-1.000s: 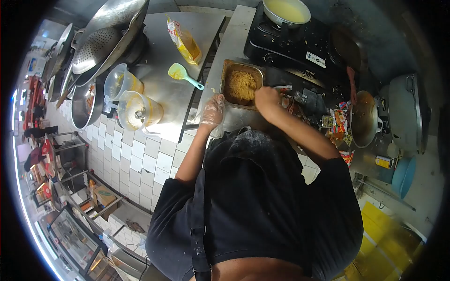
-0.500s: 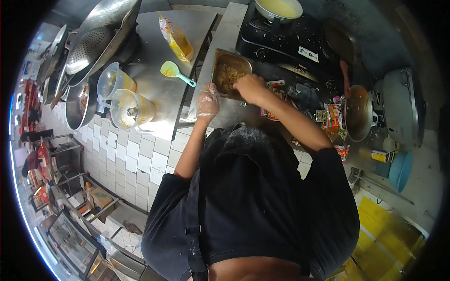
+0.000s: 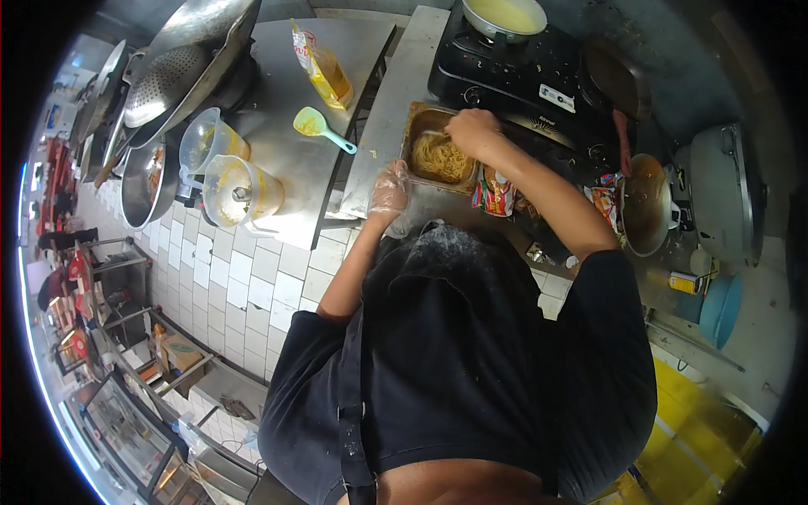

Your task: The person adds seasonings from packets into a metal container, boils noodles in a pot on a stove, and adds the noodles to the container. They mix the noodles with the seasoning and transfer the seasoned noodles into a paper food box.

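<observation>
A rectangular metal pan (image 3: 407,139) holds a heap of yellowish noodles (image 3: 443,160). My left hand (image 3: 390,188), in a clear plastic glove, has its fingers closed at the pan's near left corner. My right hand (image 3: 473,133), bare, is curled into a fist over the pan's far right side. Whatever the right fingers hold is hidden beneath the hand. Right beside the pan lie colourful food packets (image 3: 494,194), partly covered by my right forearm.
A black gas stove (image 3: 522,88) carries a pan of yellow liquid (image 3: 505,15). On the steel table (image 3: 273,93) are a pale green scoop (image 3: 311,124), a yellow bag (image 3: 324,71) and plastic jugs (image 3: 240,195). A wok (image 3: 646,206) stands at the right.
The metal pan has shifted right together with my left hand. My right hand has moved up and right, and more of the noodles show, now looking yellower and loosened.
</observation>
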Available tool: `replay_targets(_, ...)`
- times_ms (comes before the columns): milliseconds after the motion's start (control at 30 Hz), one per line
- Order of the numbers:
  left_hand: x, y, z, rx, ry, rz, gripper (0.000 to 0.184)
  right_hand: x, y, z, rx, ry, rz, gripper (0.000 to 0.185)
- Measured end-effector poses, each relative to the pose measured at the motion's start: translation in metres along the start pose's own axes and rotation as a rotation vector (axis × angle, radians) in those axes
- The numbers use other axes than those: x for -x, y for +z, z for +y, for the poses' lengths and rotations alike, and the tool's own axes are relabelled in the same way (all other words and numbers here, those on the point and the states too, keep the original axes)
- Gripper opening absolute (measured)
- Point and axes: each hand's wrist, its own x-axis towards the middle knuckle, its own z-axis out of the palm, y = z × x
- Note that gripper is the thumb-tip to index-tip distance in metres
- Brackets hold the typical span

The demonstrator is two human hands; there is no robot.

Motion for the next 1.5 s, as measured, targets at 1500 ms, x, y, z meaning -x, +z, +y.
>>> replay_targets(1500, -0.012, -0.007, -0.006, 0.138, -0.011, -0.154, 0.038, 0.047, 0.027, -0.022, -0.061, 0.030, -0.163, 0.032)
